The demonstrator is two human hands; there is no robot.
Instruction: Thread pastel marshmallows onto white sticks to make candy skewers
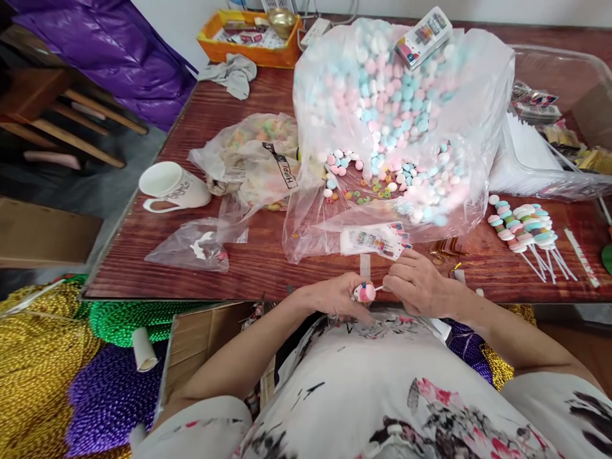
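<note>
My left hand (337, 295) is closed around a candy stick (366, 292), whose pink end shows at the fingertips with a bit of printed wrapper about it. The rest of the candy is hidden in the palm. My right hand (417, 284) pinches the thin white stick that comes out of the pink end. Both hands are at the table's front edge, just before my body. Beyond them lies a fan of flat printed wrappers (373, 240). Several finished-looking candy sticks (523, 226), pink, white, blue and green on white sticks, lie at the right.
A large clear bag of pastel candies (396, 95) fills the table's middle, a small pack (423, 37) on top. To its left are a smaller candy bag (265, 159) and a white mug (174, 187). Gold twist ties (447, 248) lie near my right hand; a plastic bin (564, 185) stands right.
</note>
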